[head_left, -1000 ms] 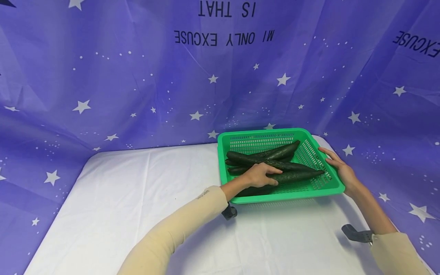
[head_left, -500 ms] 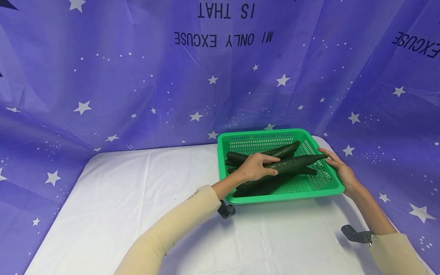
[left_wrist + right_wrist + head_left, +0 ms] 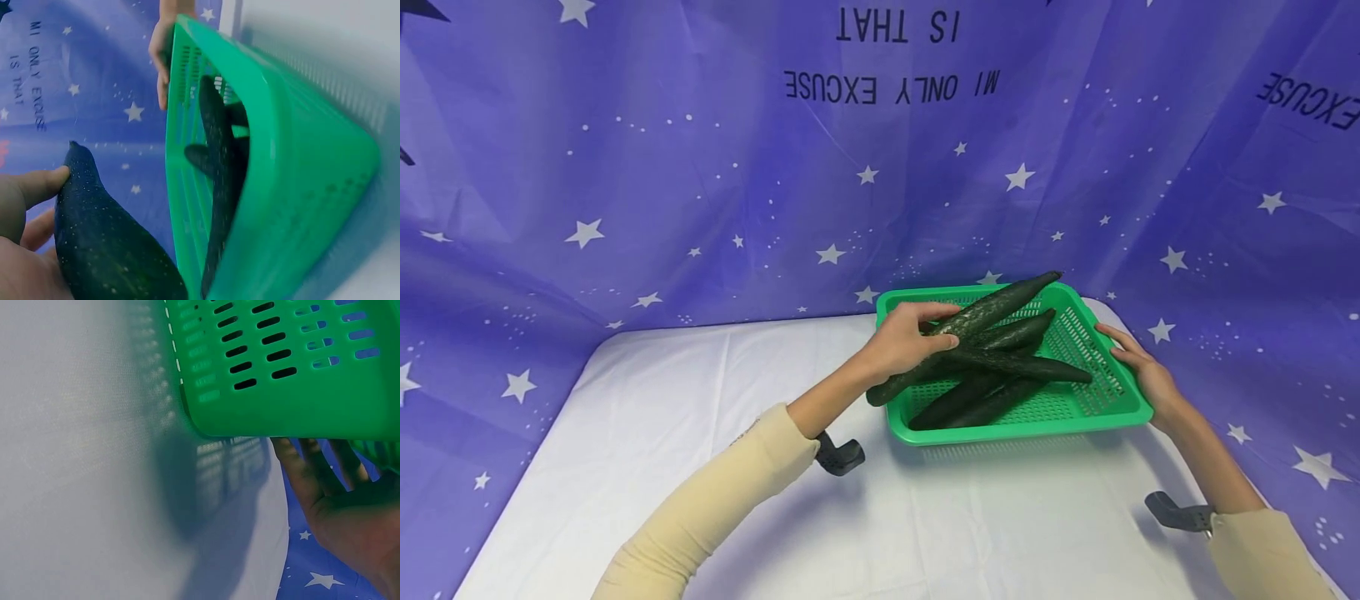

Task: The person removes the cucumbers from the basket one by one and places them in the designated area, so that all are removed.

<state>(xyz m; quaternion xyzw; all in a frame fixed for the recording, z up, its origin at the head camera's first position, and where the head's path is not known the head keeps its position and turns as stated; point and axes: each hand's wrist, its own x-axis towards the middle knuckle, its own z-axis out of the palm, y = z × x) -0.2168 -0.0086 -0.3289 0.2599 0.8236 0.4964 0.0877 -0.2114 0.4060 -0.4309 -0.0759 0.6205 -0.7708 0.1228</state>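
My left hand (image 3: 901,340) grips a dark green cucumber (image 3: 1003,302) between thumb and fingers. This cucumber slants over the left part of the green basket (image 3: 1000,434), one end past the left rim and the other over the back rim. Several other cucumbers (image 3: 1037,367) lie crossed inside the basket. In the left wrist view the thumb presses near the narrow end of the held cucumber (image 3: 109,237). At the basket's right wall, my right hand (image 3: 1156,383) rests with fairly straight fingers against the outside. The right wrist view shows those fingers (image 3: 315,469) at the basket's edge.
The basket stands at the back right of a table with a white cloth (image 3: 715,433). A purple curtain (image 3: 737,167) with white stars hangs behind and around it. Dark camera mounts (image 3: 841,457) jut from both wrists.
My left hand has lifted one cucumber from the pile and moved it left and up, turning its far end toward the back rim. The right hand and the basket stay in place.
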